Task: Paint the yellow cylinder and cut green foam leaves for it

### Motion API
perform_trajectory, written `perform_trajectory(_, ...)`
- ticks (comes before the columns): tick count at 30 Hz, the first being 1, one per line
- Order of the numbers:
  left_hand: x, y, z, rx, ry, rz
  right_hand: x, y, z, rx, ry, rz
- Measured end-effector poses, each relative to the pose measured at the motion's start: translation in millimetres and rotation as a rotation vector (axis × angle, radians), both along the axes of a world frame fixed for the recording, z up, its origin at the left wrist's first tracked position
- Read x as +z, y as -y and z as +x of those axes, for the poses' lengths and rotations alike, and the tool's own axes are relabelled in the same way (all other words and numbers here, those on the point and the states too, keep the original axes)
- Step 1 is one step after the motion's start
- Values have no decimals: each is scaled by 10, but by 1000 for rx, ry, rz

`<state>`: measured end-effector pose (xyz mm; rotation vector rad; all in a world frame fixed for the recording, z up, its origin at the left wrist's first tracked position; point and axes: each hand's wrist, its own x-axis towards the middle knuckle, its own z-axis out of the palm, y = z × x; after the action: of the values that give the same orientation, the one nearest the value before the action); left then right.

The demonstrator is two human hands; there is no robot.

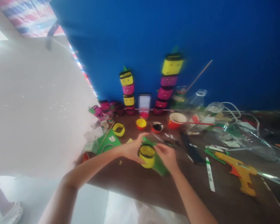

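Gripping the yellow cup (147, 161) from its left side: left hand (132, 150), fingers in a wide C, thumb low on the wall, index raised past the black rim. Right hand (168, 155): fingers bent, tips nearly together at the rim's right side; can't tell if they pinch anything, blurred there. Cup sits between the two hands, opening up, above the table (130, 180). Green sheet (160, 166) under the right fingers, just beside the cup. Beyond the fingertips: yellow-lined small cup (141, 124) and red cup with black inside (157, 127). Right of the right hand: black strip (191, 148), then white marker (210, 175), yellow glue gun (244, 171) farther out.
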<state>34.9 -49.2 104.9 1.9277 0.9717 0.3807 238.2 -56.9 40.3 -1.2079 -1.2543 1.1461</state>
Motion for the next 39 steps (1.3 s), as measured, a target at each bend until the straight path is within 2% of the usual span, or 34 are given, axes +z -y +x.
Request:
perform_trajectory(19,-114,-39,-22,83,150,41,-158,-19,74,173,-238,-1)
perform_trajectory(28,-39,-72,1,105,47,47,-62,25,92,187,-239,29)
perform_trajectory(35,-12,-73,11,90,83,36,-65,30,87,198,-241,38)
perform_trajectory(39,60,-82,1,78,103,9,-91,15,106,163,-256,46)
